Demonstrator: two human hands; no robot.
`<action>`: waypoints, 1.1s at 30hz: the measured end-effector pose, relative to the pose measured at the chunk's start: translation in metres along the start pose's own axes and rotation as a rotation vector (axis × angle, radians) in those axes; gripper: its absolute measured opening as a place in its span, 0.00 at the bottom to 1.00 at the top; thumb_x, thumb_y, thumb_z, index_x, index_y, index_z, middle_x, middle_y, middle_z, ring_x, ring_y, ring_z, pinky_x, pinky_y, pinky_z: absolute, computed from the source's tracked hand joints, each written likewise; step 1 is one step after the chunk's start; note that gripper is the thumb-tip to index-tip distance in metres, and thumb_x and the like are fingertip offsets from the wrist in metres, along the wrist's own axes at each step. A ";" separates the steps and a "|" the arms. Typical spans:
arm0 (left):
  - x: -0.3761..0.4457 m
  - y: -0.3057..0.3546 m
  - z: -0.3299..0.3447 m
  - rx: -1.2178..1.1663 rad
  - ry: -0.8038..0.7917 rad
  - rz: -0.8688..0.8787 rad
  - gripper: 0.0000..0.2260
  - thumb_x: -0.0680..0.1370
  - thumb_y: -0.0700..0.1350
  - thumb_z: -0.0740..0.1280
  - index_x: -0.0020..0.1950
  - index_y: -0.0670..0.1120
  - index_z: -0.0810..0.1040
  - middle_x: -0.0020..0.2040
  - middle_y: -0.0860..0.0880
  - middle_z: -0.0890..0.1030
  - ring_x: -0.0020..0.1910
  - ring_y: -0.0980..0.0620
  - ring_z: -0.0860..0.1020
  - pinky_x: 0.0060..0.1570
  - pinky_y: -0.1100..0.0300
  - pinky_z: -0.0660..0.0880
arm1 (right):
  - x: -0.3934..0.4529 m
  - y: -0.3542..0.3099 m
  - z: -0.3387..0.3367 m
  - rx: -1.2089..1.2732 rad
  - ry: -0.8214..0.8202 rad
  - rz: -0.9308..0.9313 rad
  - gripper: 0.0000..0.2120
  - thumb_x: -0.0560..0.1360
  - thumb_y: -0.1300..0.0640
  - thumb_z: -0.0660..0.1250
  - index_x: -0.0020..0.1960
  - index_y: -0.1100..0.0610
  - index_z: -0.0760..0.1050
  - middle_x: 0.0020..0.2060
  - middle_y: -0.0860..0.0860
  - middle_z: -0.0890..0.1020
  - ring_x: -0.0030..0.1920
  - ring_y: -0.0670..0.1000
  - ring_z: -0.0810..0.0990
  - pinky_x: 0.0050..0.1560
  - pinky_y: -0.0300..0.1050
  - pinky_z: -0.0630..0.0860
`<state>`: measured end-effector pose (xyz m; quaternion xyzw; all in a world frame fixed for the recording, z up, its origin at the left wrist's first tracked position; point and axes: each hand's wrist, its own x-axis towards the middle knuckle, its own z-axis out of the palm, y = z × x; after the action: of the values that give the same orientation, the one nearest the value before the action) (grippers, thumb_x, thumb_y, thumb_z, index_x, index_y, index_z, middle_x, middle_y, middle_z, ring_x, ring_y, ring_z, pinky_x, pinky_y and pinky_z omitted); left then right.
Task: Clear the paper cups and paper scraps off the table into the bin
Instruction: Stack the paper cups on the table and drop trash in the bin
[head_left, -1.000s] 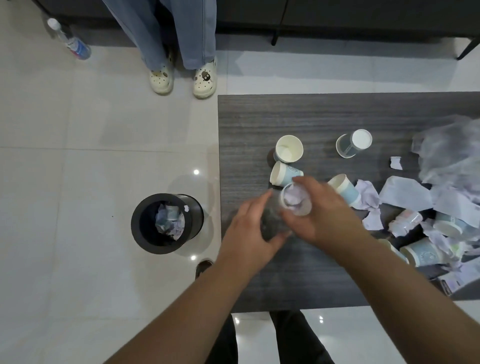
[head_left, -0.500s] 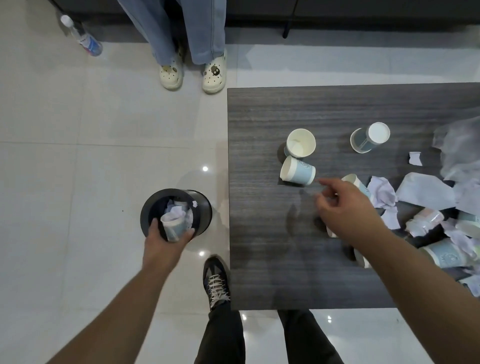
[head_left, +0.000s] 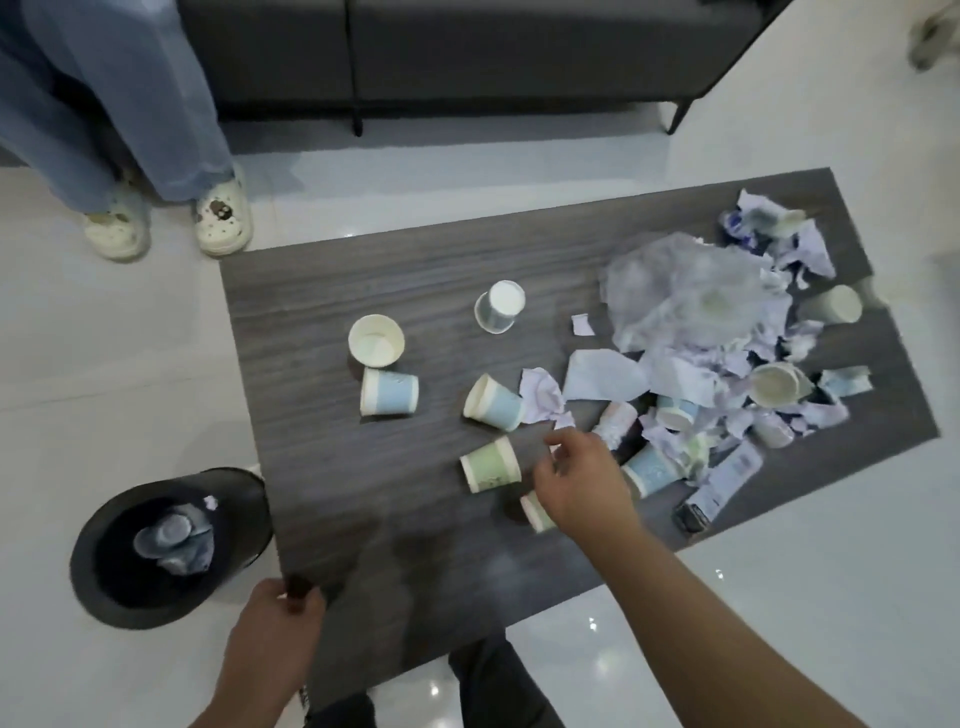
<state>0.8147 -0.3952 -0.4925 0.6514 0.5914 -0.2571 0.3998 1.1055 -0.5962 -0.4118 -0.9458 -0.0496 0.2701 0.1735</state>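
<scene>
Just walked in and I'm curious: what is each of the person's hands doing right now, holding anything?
Left hand: fingers curled over the near corner of the table; no cup in it.
Right hand: loosely open above the green cup, holding nothing.

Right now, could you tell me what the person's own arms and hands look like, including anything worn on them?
Both forearms are bare as far as the frame shows: no sleeves in view. The left hand and the right hand wear no gloves, and I see no watch, ring or bracelet, though the picture is slightly blurred. Below them, dark trousers show.
</scene>
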 end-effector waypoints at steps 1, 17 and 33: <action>-0.007 0.019 0.002 0.003 0.036 0.017 0.12 0.80 0.49 0.72 0.61 0.47 0.77 0.53 0.41 0.85 0.59 0.35 0.83 0.54 0.47 0.73 | 0.003 0.007 -0.008 0.029 0.036 0.009 0.15 0.79 0.55 0.68 0.64 0.53 0.80 0.56 0.51 0.77 0.53 0.52 0.80 0.57 0.49 0.77; -0.028 0.179 0.108 -0.350 -0.011 0.064 0.09 0.80 0.48 0.71 0.58 0.52 0.74 0.45 0.49 0.85 0.33 0.49 0.86 0.45 0.47 0.86 | 0.115 0.084 -0.027 -0.068 -0.132 0.393 0.40 0.73 0.37 0.72 0.72 0.60 0.60 0.64 0.59 0.76 0.63 0.63 0.78 0.62 0.58 0.78; -0.096 0.248 0.109 -0.704 -0.563 0.138 0.29 0.69 0.70 0.74 0.63 0.54 0.84 0.57 0.48 0.89 0.54 0.46 0.89 0.53 0.45 0.86 | 0.005 0.062 -0.059 0.088 -0.266 -0.220 0.22 0.71 0.32 0.66 0.58 0.44 0.77 0.44 0.43 0.83 0.44 0.43 0.81 0.46 0.48 0.81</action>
<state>1.0555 -0.5346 -0.4204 0.4184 0.4663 -0.1805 0.7583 1.1408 -0.6709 -0.3891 -0.8821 -0.1633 0.3742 0.2349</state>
